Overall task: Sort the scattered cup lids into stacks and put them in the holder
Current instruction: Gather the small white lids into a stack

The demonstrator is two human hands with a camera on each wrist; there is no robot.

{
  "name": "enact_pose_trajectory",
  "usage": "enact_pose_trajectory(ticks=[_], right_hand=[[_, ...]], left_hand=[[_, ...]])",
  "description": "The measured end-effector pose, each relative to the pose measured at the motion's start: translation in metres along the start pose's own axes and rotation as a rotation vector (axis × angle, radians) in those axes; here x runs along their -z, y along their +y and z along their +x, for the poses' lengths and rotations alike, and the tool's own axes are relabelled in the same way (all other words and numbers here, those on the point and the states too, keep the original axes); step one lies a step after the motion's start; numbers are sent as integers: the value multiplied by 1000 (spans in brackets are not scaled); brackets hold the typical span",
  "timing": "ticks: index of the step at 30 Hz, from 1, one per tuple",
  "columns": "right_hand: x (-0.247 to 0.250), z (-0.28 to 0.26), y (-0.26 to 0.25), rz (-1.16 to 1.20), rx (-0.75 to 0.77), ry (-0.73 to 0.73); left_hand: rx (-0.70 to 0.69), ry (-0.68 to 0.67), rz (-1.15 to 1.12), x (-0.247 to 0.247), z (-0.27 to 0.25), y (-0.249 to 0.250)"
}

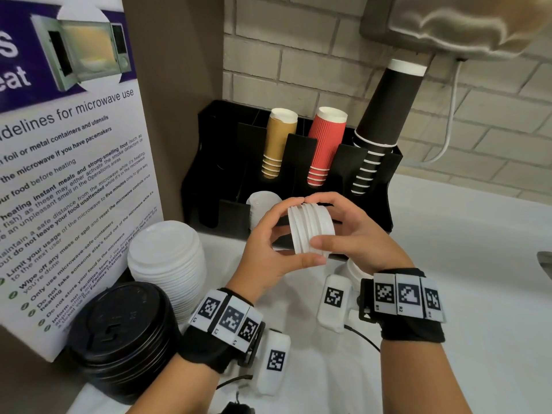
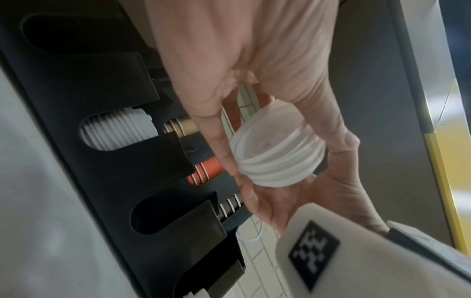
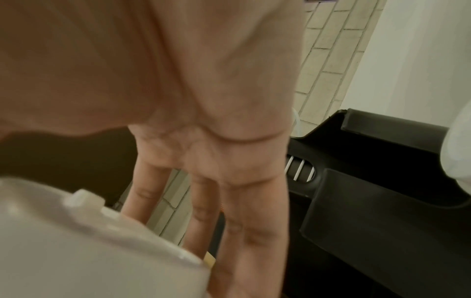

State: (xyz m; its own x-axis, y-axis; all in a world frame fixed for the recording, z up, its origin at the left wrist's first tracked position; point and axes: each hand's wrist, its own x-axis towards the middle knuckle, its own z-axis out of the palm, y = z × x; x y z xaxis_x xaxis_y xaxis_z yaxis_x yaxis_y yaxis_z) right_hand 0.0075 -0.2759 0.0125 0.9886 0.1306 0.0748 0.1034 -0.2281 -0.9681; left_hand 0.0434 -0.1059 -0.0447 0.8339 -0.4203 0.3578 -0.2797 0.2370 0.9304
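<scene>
At the counter's left edge a stack of black plastic cup lids (image 1: 119,339) stands beside a taller stack of white plastic lids (image 1: 167,258). Further right, the left hand (image 1: 268,243) and right hand (image 1: 358,237) both curl their fingers around a short stack of small white lids (image 1: 310,228), held on edge above the white counter (image 1: 478,294), just in front of the black compartmented holder (image 1: 373,204), where more white lids (image 2: 122,131) fill one front slot.

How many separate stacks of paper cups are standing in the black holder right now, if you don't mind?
3, along the holder's back row: tan cups leftmost, red cups in the middle, black cups rightmost. More may be hidden.
</scene>
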Motion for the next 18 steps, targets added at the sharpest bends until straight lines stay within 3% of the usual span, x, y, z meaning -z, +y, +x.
enact_pose_trajectory(ticks=[18], right_hand=[[-3, -2, -3, -32, -33, 7]], left_hand=[[-4, -21, 135, 4, 1, 0]])
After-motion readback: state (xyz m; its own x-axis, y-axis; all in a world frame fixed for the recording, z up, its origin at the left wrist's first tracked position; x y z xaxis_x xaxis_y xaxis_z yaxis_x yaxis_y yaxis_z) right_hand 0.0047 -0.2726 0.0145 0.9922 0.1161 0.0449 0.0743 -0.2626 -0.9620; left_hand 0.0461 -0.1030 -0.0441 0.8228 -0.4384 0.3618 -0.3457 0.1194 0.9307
